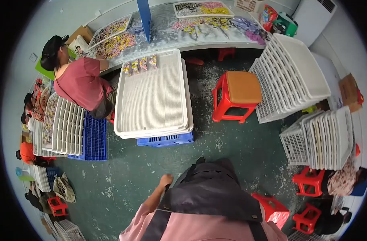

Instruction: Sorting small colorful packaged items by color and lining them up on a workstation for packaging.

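Note:
My left hand (166, 179) hangs at my side over the green floor, left of my dark apron (207, 193). Its fingers look curled in, and nothing shows in them. A dark band circles the wrist. My right hand does not show. Ahead of me, apart from my hand, lies a large white slatted tray (151, 100) on top of other trays and a blue crate (166, 139). Several small clear packets (143, 64) with pink and yellow pieces lie in a row along its far edge.
An orange-topped red stool (243, 87) stands right of the tray, beside tall stacks of white trays (286, 72). A person in a red top (85, 80) sits at the long table (163, 34), strewn with colourful pieces. More white trays (68, 124) and blue crates (95, 136) stand left.

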The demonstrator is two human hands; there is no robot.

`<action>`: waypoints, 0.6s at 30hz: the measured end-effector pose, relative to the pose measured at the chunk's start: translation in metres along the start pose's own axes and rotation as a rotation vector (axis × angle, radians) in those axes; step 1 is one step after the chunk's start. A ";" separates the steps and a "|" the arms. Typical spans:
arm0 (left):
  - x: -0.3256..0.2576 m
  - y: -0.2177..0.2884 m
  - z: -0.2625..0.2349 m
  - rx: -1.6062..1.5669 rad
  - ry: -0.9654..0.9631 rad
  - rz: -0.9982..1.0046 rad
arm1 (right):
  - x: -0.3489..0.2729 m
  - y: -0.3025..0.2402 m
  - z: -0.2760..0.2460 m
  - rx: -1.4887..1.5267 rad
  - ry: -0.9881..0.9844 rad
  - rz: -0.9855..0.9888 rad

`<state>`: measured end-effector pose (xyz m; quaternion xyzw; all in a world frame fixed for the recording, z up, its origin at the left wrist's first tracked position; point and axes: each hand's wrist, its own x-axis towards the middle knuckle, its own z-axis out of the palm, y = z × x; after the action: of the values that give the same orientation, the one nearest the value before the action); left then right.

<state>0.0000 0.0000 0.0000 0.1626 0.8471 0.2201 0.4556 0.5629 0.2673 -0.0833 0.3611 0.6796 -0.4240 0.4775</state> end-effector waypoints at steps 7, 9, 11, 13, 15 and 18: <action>0.092 0.229 -0.053 -0.290 -0.104 0.266 | -0.024 -0.077 -0.215 0.401 0.266 -0.155; 0.109 0.276 -0.073 -0.142 -0.006 0.297 | -0.011 -0.083 -0.280 0.532 0.349 -0.191; 0.117 0.299 -0.087 -0.053 0.023 0.203 | 0.009 -0.099 -0.341 0.660 0.420 -0.240; 0.121 0.287 -0.090 -0.166 0.000 0.108 | 0.024 -0.113 -0.396 0.773 0.472 -0.277; 0.127 0.293 -0.097 -0.324 0.026 0.017 | 0.050 -0.141 -0.480 0.000 0.816 -0.033; 0.169 0.333 -0.122 -0.458 0.026 -0.043 | 0.074 -0.148 -0.579 0.199 0.889 0.069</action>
<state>-0.1672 0.3361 0.1148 0.0341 0.7839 0.3992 0.4743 0.2109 0.7515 -0.0133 0.5744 0.7621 -0.2752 0.1164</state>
